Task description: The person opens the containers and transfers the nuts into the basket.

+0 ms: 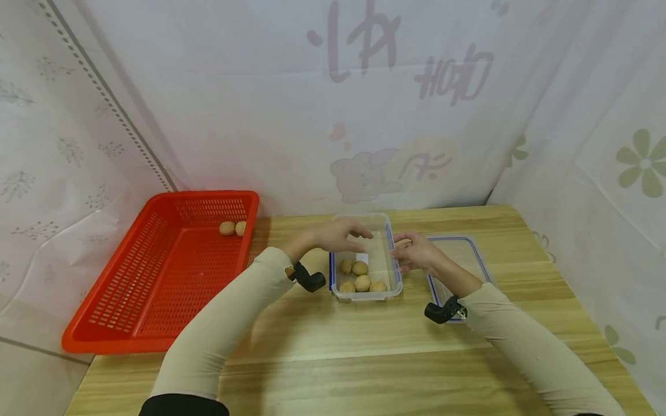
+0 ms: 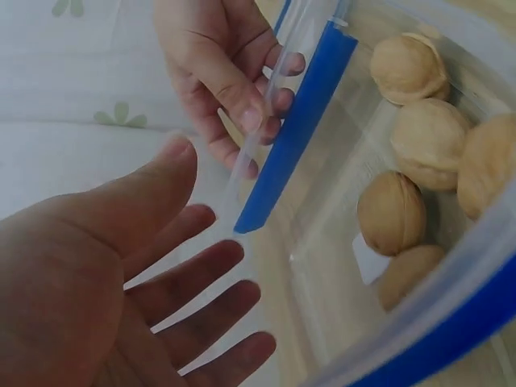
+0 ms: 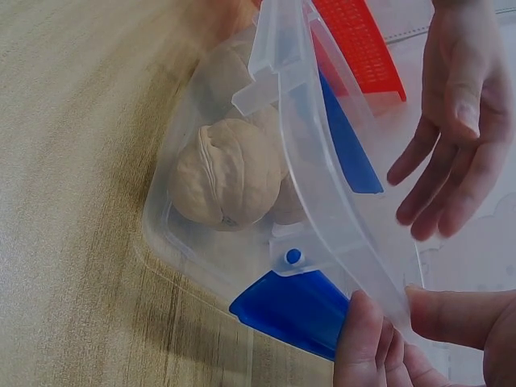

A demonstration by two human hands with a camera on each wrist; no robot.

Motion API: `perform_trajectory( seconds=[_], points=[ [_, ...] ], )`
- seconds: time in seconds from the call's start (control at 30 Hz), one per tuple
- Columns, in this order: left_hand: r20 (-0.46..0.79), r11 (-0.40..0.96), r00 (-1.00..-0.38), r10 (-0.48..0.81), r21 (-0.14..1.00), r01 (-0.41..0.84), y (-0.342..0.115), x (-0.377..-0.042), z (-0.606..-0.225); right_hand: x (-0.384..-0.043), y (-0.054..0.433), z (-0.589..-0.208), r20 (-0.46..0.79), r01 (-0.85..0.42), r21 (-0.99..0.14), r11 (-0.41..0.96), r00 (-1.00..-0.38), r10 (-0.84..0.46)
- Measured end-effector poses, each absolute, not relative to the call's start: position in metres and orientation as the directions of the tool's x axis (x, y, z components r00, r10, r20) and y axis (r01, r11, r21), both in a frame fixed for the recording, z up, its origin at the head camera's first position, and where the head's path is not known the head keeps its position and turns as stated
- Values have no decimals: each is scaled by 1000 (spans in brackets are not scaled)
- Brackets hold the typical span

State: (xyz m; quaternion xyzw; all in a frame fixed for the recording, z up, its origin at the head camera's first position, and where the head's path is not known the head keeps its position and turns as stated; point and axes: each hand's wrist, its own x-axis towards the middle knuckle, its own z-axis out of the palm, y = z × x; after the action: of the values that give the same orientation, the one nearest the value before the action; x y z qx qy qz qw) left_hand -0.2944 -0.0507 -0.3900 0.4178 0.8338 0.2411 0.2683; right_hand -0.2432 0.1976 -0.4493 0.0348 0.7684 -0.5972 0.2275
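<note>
A clear plastic food container (image 1: pixel 366 297) with blue side clips stands at mid-table, its top uncovered. Several walnuts (image 1: pixel 362 282) lie at its near end, beside a small white label. My left hand (image 1: pixel 340 234) hovers over the container's far left part; the left wrist view shows its fingers (image 2: pixel 214 310) spread and holding nothing. At the right wall, my right hand (image 1: pixel 416 252) pinches the rim between thumb and fingers, next to a blue clip (image 3: pixel 294 310). Under the right forearm lies the clear lid (image 1: pixel 458 248) with a blue seal, partly hidden.
To the left, a red plastic basket (image 1: pixel 161 344) with perforated walls holds two visible walnuts (image 1: pixel 227 228) in its far right corner. Printed white cloth (image 1: pixel 291 115) hangs behind the wooden table (image 1: pixel 333 370) and along both sides.
</note>
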Motion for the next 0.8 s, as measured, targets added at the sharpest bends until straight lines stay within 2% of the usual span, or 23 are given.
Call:
perform_trajectory(
  seconds=[0.37,0.57,0.8],
  points=[
    [-385,516,-350,854,716,470,-31,-309,-404,-243,198,-449,-387,317,-902,294,-895,-221],
    [-454,543,-298,840,709,450,-20,-310,-414,-243,199,-449,-388,320,-902,289,-895,-219],
    [-474,546,-271,838,720,428,-5,-306,-423,-243,199,-449,-389,320,-902,289,-893,-226]
  ],
)
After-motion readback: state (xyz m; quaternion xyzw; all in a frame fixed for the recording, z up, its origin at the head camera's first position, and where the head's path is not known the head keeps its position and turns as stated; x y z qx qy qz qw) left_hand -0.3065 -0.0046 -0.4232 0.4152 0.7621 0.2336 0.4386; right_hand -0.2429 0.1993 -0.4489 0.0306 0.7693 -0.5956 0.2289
